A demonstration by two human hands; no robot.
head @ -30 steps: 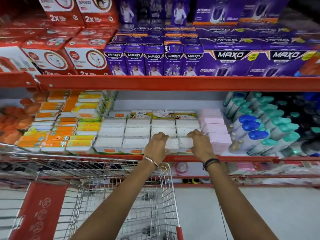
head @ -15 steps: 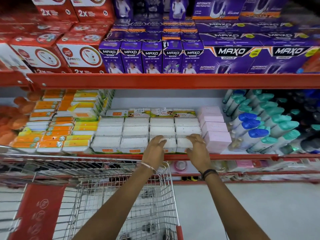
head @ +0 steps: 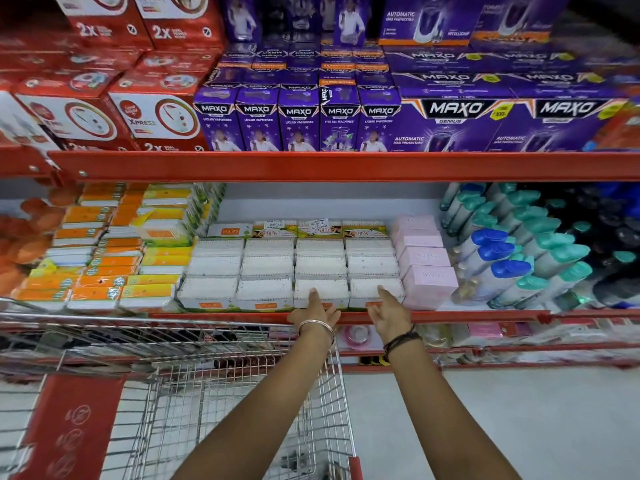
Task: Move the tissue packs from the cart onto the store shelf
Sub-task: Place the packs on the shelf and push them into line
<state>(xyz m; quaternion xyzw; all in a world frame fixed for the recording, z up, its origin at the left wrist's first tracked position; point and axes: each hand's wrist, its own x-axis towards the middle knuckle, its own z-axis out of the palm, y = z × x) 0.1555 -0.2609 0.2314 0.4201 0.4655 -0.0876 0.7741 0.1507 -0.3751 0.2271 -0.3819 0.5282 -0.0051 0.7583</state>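
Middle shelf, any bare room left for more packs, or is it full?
Mostly full. One gap: the bare strip at the back, behind the white packs, between the orange stacks and the bottles. The front row runs unbroken to the pink boxes. Left hand and right hand are at the front edge, empty.

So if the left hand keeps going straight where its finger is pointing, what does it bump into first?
The left hand points up and into the shelf. Its fingertip already seems to touch the front white pack, so it would likely press that pack first, then the white packs behind it.
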